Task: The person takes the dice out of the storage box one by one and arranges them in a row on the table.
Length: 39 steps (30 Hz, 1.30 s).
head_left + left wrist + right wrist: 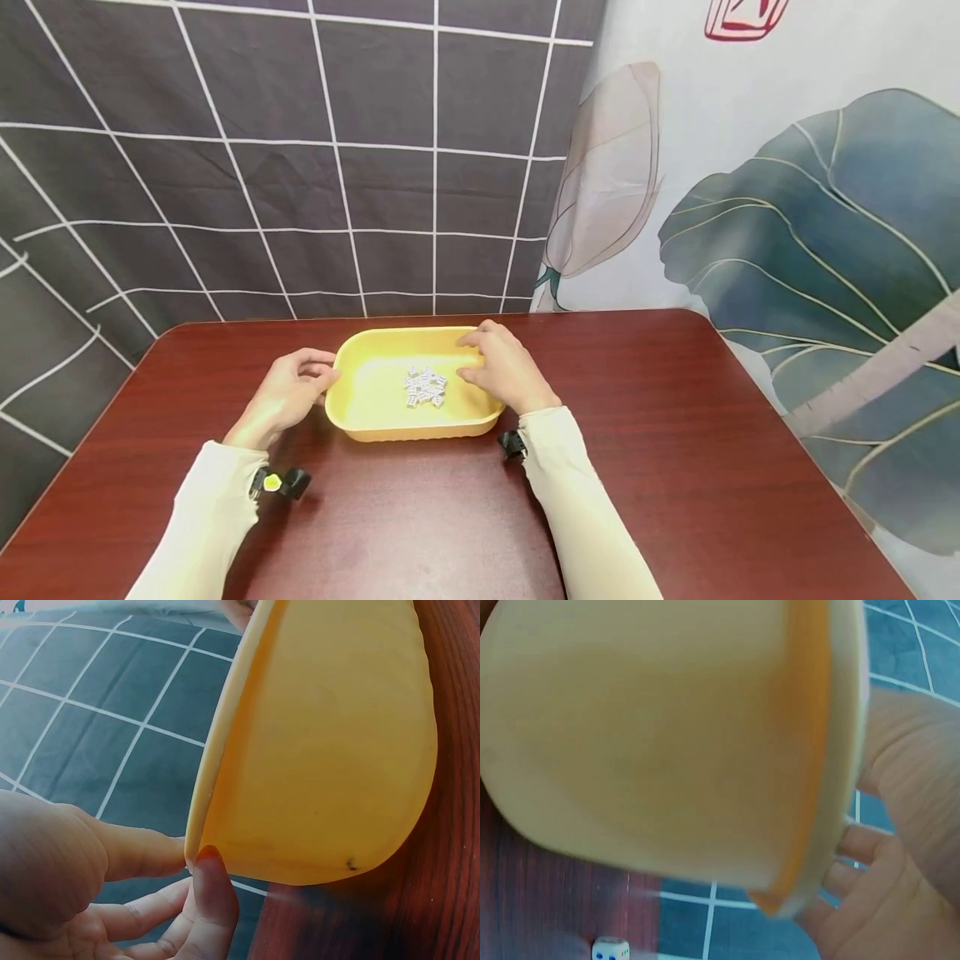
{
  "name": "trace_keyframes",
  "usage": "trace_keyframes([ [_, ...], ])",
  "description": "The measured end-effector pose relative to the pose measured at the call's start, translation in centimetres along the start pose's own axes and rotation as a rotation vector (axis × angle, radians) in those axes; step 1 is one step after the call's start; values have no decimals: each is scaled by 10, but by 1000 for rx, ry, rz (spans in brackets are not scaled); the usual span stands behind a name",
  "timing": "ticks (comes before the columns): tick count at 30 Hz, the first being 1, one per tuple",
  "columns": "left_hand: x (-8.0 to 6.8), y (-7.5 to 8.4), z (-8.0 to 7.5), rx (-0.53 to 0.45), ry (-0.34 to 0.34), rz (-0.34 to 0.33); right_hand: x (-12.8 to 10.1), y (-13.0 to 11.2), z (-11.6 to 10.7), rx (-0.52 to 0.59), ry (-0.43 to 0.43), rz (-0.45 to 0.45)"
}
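A yellow plastic basin (360, 425) with rounded corners stands on the table, and a cluster of small white dice (424, 387) lies inside it. At the basin's left end my left hand (288, 390) pinches the rim, thumb and a fingertip (214, 874) on either side of the edge. My right hand (510, 371) is over the right end, fingers loosely bent and reaching above the inside. In the right wrist view, its fingers show beyond the rim, with nothing pinched between them. One white die (610, 949) lies on the table outside the basin.
The table (675, 433) is dark red wood with a rounded far right corner. Dark cloth with a white grid (382, 192) hangs behind it, and a leaf-patterned curtain (810, 225) hangs on the right. Black wrist cameras (295, 483) are strapped to both wrists.
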<state>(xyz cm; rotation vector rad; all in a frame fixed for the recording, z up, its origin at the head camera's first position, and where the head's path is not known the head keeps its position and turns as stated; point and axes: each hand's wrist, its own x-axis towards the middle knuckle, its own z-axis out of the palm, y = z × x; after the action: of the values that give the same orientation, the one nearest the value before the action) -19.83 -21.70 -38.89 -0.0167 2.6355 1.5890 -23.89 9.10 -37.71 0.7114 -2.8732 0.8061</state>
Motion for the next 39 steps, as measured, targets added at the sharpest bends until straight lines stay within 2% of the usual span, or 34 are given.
trace_keyframes([
  [13, 0, 0, -1, -25, -19, -37, 4, -13, 14, -28, -30, 72],
  [22, 0, 0, -2, -24, -15, -29, 6, -22, 24, -69, -56, 129],
  [30, 0, 0, -1, -28, -16, -35, 7, -22, 35, -123, -53, 139],
  [39, 0, 0, -1, -22, -13, -36, 8, -22, 41, -111, -73, 132],
])
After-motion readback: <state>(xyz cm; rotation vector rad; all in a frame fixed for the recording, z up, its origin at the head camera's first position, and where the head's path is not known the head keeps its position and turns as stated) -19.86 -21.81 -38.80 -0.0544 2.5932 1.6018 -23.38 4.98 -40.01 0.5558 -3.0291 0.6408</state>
